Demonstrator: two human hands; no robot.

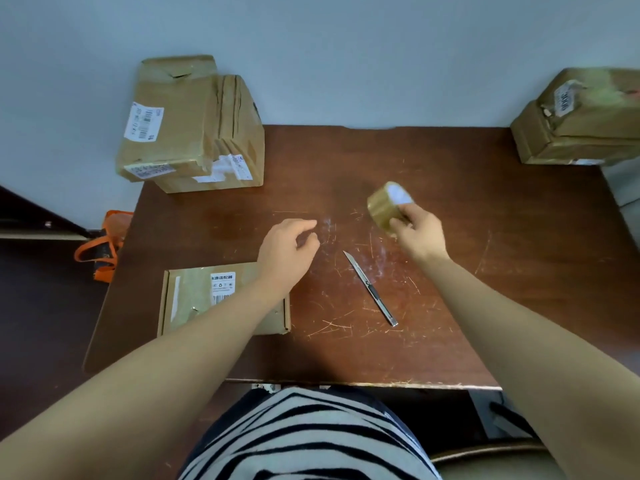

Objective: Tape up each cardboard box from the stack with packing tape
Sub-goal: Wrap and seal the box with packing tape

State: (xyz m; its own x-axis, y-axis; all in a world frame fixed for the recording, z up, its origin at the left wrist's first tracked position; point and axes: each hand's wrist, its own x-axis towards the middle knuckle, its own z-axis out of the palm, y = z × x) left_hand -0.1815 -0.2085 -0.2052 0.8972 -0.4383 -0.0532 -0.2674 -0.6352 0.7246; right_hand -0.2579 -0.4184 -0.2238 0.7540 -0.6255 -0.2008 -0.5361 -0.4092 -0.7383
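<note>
Packing tape roll point(384, 209): we grip it in our right hand point(417, 232) over the counter point(485, 278).
Left hand point(289, 249): loosely curled, empty, by our flat box point(194, 299).
Box stack point(187, 129): far left corner.

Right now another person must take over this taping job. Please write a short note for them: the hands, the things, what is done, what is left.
Right hand grips the tape roll above the table. Left hand holds nothing, fingers loosely curled.
Flat box lies near left, partly under the left forearm. Knife lies between the arms, blade out. Left stack and right stack sit at the far corners.
Done: cannot tell which boxes are taped.
Left: no tape seems pulled from the roll yet.
</note>
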